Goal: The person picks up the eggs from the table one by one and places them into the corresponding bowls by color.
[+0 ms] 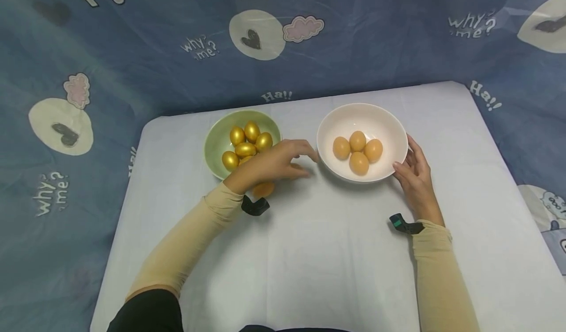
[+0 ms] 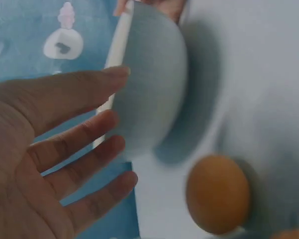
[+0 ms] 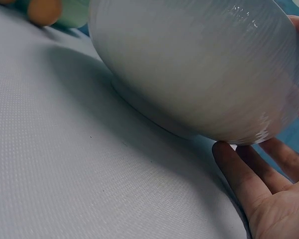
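Several brown eggs (image 1: pixel 359 164) lie inside a white bowl (image 1: pixel 389 121) on the right. My right hand (image 1: pixel 415 179) grips that bowl by its right side, thumb at the rim and fingertips (image 3: pixel 223 149) under the curved wall. Extended toward the bowl's left rim is my left hand (image 1: pixel 275 162), its fingers spread and nothing held; whether it touches the rim I cannot tell. Beneath the left wrist, a brown egg (image 1: pixel 263 189) lies partly hidden on the table. A green bowl (image 1: pixel 214 143) with several shiny gold eggs (image 1: pixel 245 149) stands to the left, partly covered by the left hand.
Both bowls stand near the far edge of a table (image 1: pixel 309 273) covered in white cloth. A blue printed curtain (image 1: pixel 353 52) hangs behind and along the sides. Each wrist carries a small black camera mount (image 1: pixel 255 206).
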Motion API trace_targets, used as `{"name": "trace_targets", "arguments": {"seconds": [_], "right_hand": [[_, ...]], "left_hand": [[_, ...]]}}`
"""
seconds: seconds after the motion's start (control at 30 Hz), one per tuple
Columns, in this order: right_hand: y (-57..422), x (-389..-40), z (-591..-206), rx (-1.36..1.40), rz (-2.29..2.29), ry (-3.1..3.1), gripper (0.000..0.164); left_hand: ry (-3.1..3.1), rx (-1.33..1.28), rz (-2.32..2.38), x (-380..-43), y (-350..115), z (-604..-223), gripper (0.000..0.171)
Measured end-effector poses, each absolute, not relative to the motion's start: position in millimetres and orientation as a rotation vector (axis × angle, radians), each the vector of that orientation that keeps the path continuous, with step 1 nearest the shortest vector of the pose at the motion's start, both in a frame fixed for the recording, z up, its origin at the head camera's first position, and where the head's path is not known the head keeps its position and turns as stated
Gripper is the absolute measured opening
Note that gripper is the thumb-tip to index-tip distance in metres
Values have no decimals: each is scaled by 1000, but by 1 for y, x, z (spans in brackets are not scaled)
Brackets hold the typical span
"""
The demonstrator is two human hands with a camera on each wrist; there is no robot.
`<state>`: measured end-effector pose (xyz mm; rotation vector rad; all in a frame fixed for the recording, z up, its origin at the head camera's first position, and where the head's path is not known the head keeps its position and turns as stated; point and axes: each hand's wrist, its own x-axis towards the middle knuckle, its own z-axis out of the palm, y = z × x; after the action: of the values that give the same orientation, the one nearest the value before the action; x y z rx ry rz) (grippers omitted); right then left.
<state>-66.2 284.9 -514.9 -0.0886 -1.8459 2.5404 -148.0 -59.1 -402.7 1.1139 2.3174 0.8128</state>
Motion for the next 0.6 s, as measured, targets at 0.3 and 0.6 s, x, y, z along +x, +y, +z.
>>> {"name": "trace_targets", "arguments": {"seconds": [0.3, 0.6], "right_hand": [[285, -66, -515, -99, 2536, -1852, 74], [283, -66, -515, -92, 2543, -1846, 74]], "left_hand": [[2442, 1159, 307, -140, -61, -419, 28], [2524, 1292, -215, -128, -51, -433, 25]]}}
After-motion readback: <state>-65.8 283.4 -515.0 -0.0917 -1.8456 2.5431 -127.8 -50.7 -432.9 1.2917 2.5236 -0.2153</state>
